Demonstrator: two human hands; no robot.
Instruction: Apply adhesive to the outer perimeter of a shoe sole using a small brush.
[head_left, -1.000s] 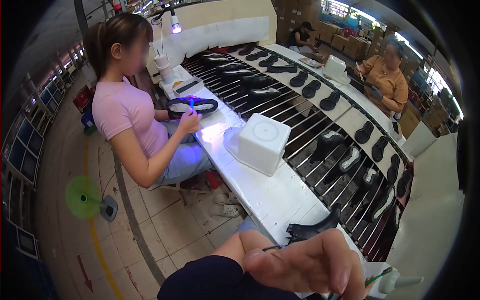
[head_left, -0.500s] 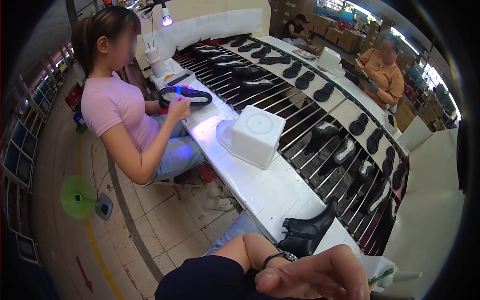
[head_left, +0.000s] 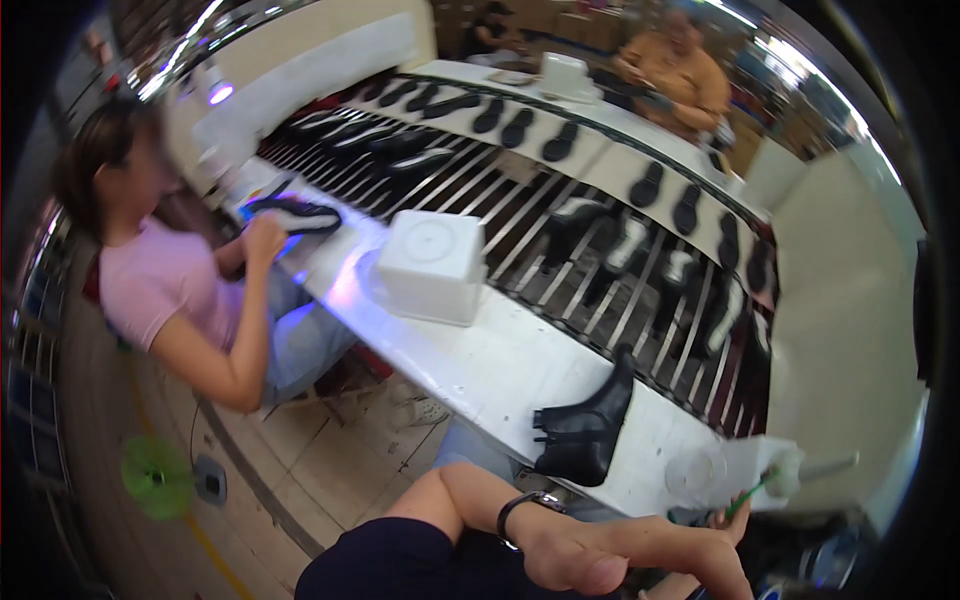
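Observation:
My left hand (head_left: 590,560), with a dark watch (head_left: 525,512) at its wrist, is close to the camera at the lower edge. Its thumb is bent in and one finger reaches right and curls downward; the fingertips run out of view. Behind it, the fingers of my right hand (head_left: 737,514), mostly hidden, are closed round a thin green-handled brush (head_left: 752,494). The brush points up at a white container (head_left: 786,468). Standing on the white bench (head_left: 490,375) is a black ankle boot (head_left: 585,430), its toe toward me.
An upturned white tub (head_left: 432,265) stands mid-bench. Beyond the bench, slatted rollers (head_left: 520,275) carry several black shoes, with more on a pale belt. At left a person in pink (head_left: 180,290) works on a black shoe (head_left: 300,214); a person in orange (head_left: 680,75) sits opposite.
My view has swung, shifting the bench and shoes left and upward. My left hand has dropped lower, and the fingers of my right hand on the green brush now show.

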